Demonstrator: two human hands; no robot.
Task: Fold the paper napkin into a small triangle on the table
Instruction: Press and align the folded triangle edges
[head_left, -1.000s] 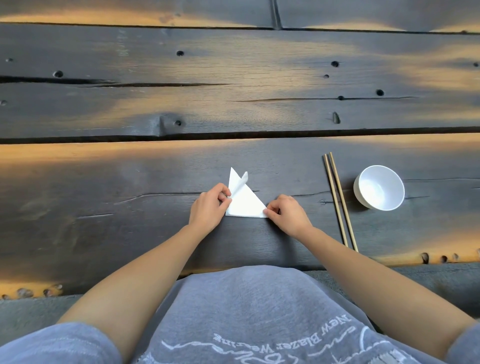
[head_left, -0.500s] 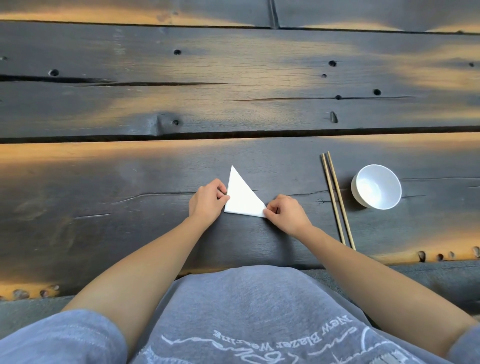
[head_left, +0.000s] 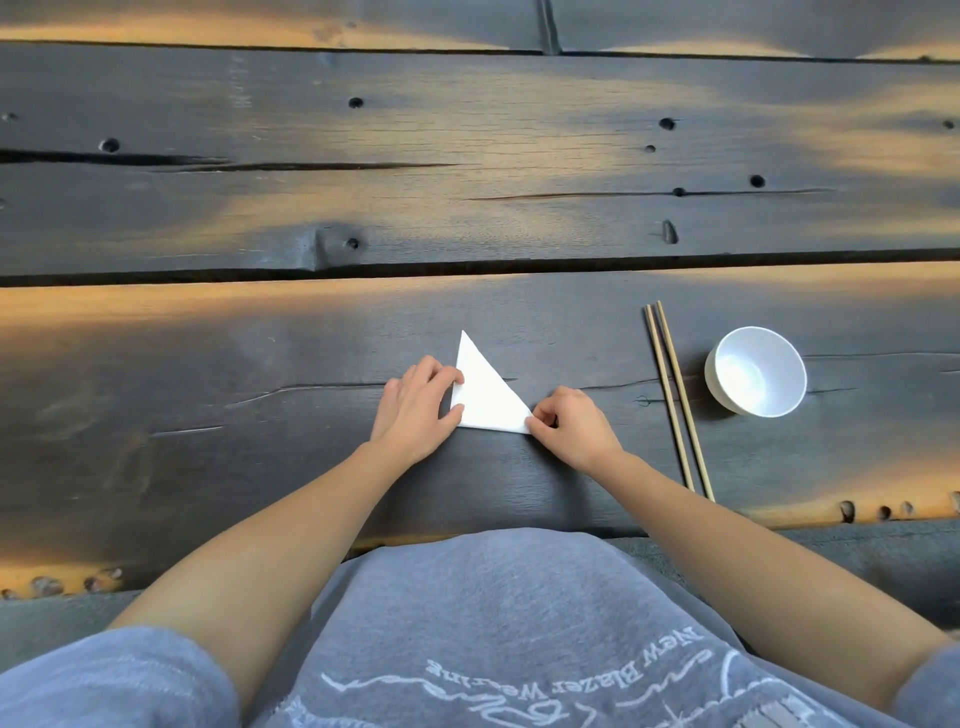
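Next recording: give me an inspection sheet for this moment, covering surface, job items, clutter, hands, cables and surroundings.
Surface: dark weathered plank table, with cracks, knot holes and warm light patches.
Job's things: white paper napkin, a flat triangle lying on the near plank, one tip pointing away from the person.
Clutter: a pair of chopsticks lying side by side right of the napkin; an empty white bowl further right, apart from them.
Hands: left hand rests on the napkin's left edge; right hand pinches its right corner with the fingers.
Cables: nothing seen.
Surroundings: grey printed shirt at the near edge; nothing else seen.
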